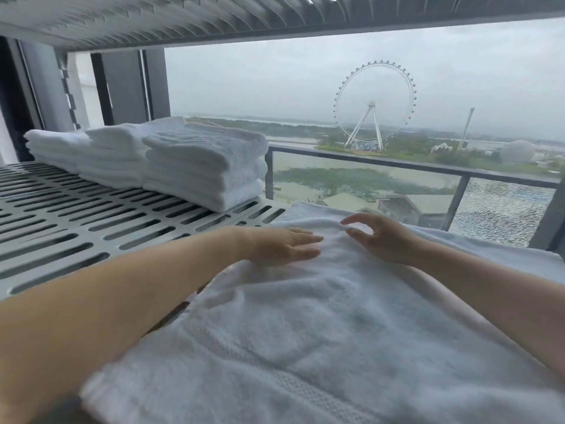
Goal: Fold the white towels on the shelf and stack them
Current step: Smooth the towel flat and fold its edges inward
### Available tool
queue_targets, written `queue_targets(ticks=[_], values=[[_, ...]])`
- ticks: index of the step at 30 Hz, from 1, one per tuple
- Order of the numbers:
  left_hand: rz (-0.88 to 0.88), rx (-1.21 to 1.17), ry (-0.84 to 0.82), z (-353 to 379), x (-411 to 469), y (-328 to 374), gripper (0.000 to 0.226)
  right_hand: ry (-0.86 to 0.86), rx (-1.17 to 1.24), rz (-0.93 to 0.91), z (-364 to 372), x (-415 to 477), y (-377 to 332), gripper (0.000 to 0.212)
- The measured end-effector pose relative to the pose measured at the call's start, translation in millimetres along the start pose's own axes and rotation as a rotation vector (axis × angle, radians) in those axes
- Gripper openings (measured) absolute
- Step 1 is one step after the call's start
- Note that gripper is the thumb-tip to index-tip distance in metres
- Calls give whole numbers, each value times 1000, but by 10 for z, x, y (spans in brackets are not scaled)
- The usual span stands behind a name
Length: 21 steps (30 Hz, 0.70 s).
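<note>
A white towel [321, 325] lies spread over the right part of the slotted metal shelf [76, 221], reaching from the near edge to the far edge. My left hand [284, 246] lies flat on its far part, fingers straight and pointing right. My right hand [379, 237] hovers just beside it over the towel's far fold, fingers loosely curved, thumb and forefinger apart, holding nothing. Three stacks of folded white towels [204, 166] stand in a row at the back left of the shelf.
Another slotted shelf [244, 19] hangs close overhead. Behind the shelf is a window with a dark railing [367, 162] and an outdoor view. A dark post [269, 175] stands right of the stacks. Bare shelf lies left of the towel.
</note>
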<state>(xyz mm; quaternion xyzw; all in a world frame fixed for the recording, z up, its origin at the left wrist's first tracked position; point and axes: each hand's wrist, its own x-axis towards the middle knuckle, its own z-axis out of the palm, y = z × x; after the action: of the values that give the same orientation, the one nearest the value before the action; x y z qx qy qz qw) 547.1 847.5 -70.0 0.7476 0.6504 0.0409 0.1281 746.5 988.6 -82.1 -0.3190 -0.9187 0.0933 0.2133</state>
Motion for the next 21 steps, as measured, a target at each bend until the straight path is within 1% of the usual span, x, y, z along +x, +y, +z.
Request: queue_targets(ticks=[3, 7, 11, 13, 15, 17, 19, 21], values=[[18, 10, 37, -63, -259, -34, 51, -25, -31, -60, 13, -120, -253, 28], [82, -10, 86, -120, -609, -92, 35, -38, -43, -119, 107, -297, -646, 28], [217, 32, 188, -116, -915, -193, 21, -65, -29, -145, 121, -516, -1041, 33], [276, 82, 227, -96, -1046, -275, 16, -28, -25, -131, 129, -666, -1237, 37], [317, 97, 229, -81, -1173, -377, 13, 53, -26, -101, 144, -837, -1420, 38], [347, 78, 214, -84, -1290, -479, 11, 116, -5, -61, 167, -1014, -1597, 31], [377, 36, 191, -94, -1394, -566, 13, 109, 35, -21, 221, -1172, -1759, 24], [425, 6, 166, -94, -1482, -630, 19, 70, 51, -13, 307, -1283, -1878, 21]])
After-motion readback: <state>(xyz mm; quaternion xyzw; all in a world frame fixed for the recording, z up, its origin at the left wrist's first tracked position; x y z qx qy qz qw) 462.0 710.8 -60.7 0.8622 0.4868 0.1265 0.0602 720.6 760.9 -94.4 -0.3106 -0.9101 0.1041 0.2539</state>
